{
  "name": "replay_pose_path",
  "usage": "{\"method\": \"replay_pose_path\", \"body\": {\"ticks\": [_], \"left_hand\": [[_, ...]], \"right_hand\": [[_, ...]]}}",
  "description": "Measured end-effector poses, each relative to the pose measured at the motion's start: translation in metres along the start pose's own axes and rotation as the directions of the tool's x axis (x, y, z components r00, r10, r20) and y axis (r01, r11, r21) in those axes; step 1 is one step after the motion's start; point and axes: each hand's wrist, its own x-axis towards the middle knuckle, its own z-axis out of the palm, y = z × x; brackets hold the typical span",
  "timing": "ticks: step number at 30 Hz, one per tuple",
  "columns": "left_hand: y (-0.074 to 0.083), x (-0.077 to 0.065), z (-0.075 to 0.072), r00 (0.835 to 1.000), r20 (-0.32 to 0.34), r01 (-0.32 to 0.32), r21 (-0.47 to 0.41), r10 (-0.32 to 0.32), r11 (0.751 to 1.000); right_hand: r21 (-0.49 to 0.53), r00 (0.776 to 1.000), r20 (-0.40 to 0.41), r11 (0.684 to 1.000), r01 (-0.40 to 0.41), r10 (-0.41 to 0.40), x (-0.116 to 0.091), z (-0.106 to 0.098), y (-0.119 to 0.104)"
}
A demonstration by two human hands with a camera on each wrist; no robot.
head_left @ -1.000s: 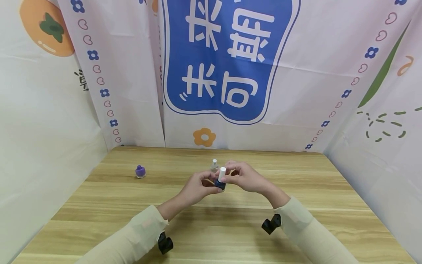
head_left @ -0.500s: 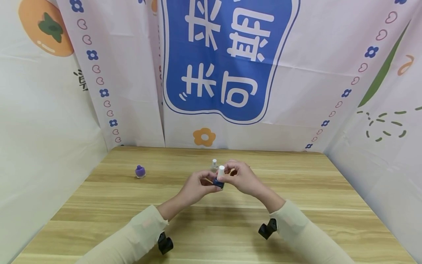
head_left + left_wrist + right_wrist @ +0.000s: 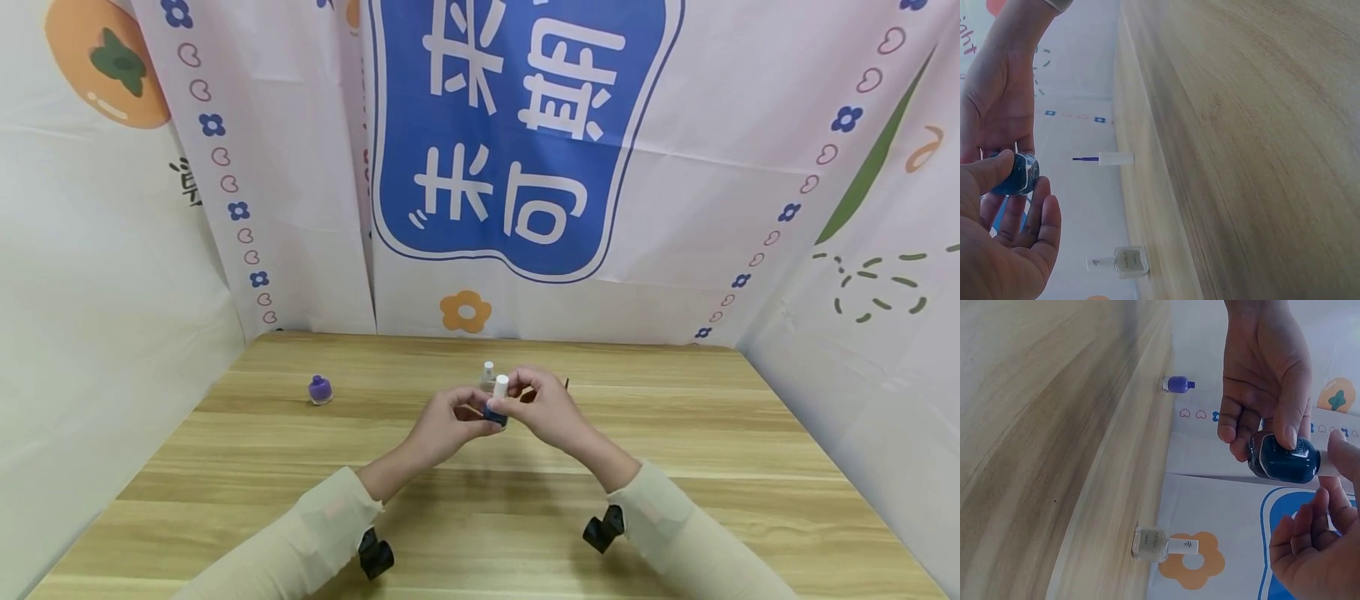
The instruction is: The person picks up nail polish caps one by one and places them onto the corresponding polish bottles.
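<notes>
Near the middle of the table, both hands meet at a dark blue nail polish bottle [image 3: 1288, 461]. My left hand [image 3: 452, 423] grips the glass body between thumb and fingers, holding it above the wood. The thumb and fingers of my right hand [image 3: 546, 410] pinch its white cap [image 3: 501, 386], which sits on the bottle neck. Just behind the hands stands a pale nail polish bottle [image 3: 1150, 544] with a white cap, partly hidden in the head view. To the left stands a purple nail polish bottle [image 3: 320, 390] with its neck uncapped.
A white cap with a purple brush [image 3: 1115, 159] stands upright on the table, brush up; in the head view only its tip shows beyond my right hand. The wooden table [image 3: 225, 467] is bounded by printed cloth [image 3: 300, 250] at the back and sides.
My right hand has shifted slightly left, keeping its pinch on the white cap. The blue bottle has tipped and moved a little left. The standing brush tip now shows behind the right hand.
</notes>
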Motion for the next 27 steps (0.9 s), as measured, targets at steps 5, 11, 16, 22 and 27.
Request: {"method": "replay_pose_path", "body": {"ticks": [5, 11, 16, 22, 27], "left_hand": [[0.0, 0.001, 0.0, 1.0, 0.008, 0.006, -0.011, -0.006, 1.0], [0.001, 0.002, -0.001, 0.999, 0.03, 0.01, -0.002, -0.01, 1.0], [0.001, 0.003, -0.001, 0.998, 0.063, 0.013, -0.007, -0.012, 1.0], [0.001, 0.003, -0.001, 0.997, 0.064, 0.038, -0.005, -0.037, 0.999], [0.003, 0.002, 0.0, 0.998, 0.046, 0.047, 0.001, -0.047, 0.999]], "right_hand": [[0.005, 0.995, 0.093, 0.999, 0.037, -0.037, 0.002, -0.008, -0.001], [-0.016, 0.962, 0.255, 0.994, 0.107, -0.1, 0.003, -0.023, -0.006], [-0.01, 0.93, 0.344, 0.99, 0.142, -0.13, 0.004, -0.031, -0.009], [-0.003, 0.932, 0.339, 0.99, 0.138, -0.129, 0.004, -0.03, -0.008], [-0.048, 0.96, 0.257, 0.99, 0.131, -0.115, 0.003, -0.026, -0.006]]}}
